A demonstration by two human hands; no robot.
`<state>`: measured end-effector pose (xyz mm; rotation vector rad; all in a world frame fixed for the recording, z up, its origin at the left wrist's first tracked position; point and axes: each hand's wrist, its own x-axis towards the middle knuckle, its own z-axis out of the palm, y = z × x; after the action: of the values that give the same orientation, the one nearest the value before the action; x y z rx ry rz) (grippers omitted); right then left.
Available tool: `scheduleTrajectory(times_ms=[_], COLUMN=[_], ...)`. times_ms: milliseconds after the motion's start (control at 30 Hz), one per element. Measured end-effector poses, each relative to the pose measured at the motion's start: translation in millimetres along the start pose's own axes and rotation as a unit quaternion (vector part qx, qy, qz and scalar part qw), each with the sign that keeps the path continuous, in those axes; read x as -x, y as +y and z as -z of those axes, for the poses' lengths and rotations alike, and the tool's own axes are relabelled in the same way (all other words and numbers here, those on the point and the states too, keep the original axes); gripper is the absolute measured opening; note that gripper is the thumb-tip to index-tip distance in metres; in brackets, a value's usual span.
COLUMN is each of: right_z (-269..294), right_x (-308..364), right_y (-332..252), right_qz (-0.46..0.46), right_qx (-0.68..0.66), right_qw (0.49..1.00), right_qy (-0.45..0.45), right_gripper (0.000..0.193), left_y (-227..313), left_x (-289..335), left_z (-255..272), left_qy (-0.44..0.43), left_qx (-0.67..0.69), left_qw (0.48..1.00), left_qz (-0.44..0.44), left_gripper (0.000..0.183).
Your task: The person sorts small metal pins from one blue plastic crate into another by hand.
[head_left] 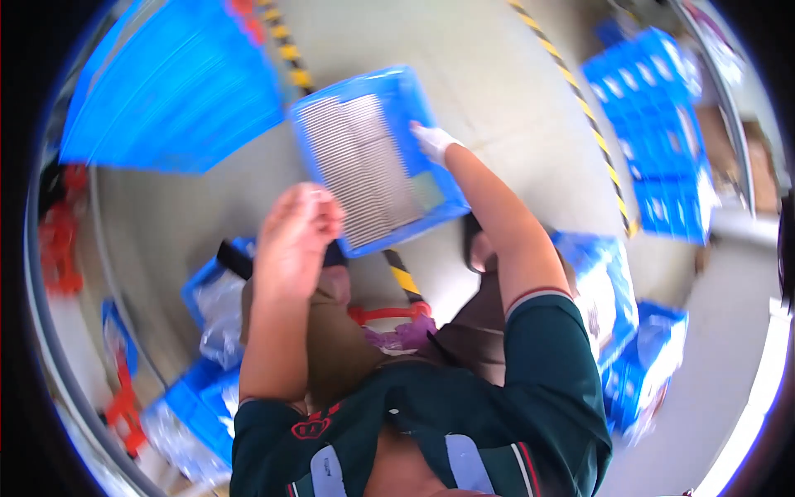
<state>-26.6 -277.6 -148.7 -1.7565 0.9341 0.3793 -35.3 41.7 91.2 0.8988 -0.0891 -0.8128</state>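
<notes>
A blue plastic crate (451, 203) sits tilted in front of my knees. Inside it, closely stacked rows of thin, pale, flat pieces (360, 166) fill most of the space, with a greenish patch (427, 190) at one side. My right hand (434, 142), in a white glove, grips the crate's right rim. My left hand (300, 232) is raised by the near left side of the crate, bare and smeared by motion. Its fingers are curled in, and whatever they may hold cannot be made out.
A large blue bin (174, 91) stands far left. Stacked blue crates (650, 132) line the right side. Plastic-lined blue crates flank me at left (219, 311) and right (600, 290). Yellow-black tape (580, 95) marks the floor. A red frame (389, 313) and purple cloth or glove (404, 334) lie between my legs.
</notes>
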Motion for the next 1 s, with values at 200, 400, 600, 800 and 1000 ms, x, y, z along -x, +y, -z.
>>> scheduleTrajectory(times_ms=[200,400,600,800,1000], right_z=[97.6,174.1,170.0,206.8,194.1], right_x=[134.4,269.1,338.4,355.3,330.2], right_y=[-69.7,56.5,241.2,357.4,266.3], right_qz=[0.095,0.155,-0.081,-0.219,-0.291], right_qx=[0.202,0.101,-0.188,-0.093,0.067], right_qw=[0.966,0.900,0.870,0.856,0.886], right_qy=[0.130,0.395,0.449,0.458,0.356], right_gripper=[0.049,0.038,0.026,0.029,0.040], left_y=[0.1,-37.0,-45.5,-71.5,-57.2], left_x=[-7.2,-32.1,-42.3,-67.4,-64.5], left_z=[9.8,-2.1,7.0,29.2,53.0], left_qy=[-0.007,-0.053,-0.025,0.024,0.073], left_qx=[-0.027,-0.070,-0.113,-0.136,-0.182], left_qw=[0.999,0.994,0.987,0.974,0.961], left_qz=[0.022,0.071,0.115,0.181,0.195], left_gripper=[0.016,0.015,0.017,0.016,0.019])
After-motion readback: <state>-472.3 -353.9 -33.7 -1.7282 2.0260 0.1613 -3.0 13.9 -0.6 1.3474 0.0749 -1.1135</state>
